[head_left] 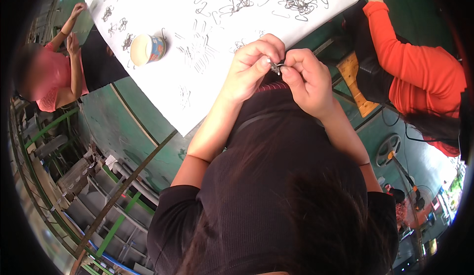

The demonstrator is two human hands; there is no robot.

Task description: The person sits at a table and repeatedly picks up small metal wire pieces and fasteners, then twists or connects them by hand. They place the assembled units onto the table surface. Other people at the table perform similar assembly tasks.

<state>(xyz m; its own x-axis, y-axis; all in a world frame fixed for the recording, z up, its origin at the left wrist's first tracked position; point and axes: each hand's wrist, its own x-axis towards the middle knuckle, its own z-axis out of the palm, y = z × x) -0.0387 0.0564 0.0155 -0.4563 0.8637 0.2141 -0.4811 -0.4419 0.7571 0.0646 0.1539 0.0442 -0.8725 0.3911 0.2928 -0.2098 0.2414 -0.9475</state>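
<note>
Just past the near edge of the white-covered table, my two hands meet with fingertips almost touching. Pinched between them is a small dark metal piece (pixel 275 69), thin and partly covered by the fingers; its exact kind is too small to make out. My left hand (pixel 252 67) grips one side with thumb and forefinger. From the other side my right hand (pixel 312 80) closes on it the same way. Ahead on the table (pixel 173 94) lie several piles of dark bent wire hooks (pixel 299 3) and a spread of pale thin strips (pixel 197 47).
A round tub (pixel 156 48) with a pale opening lies toward the left of the table. One person in pink (pixel 61 72) is at the left side, another in an orange top (pixel 419 72) at the right. Near that person stands a wooden stool (pixel 356 84); metal racks (pixel 113 196) fill the lower left.
</note>
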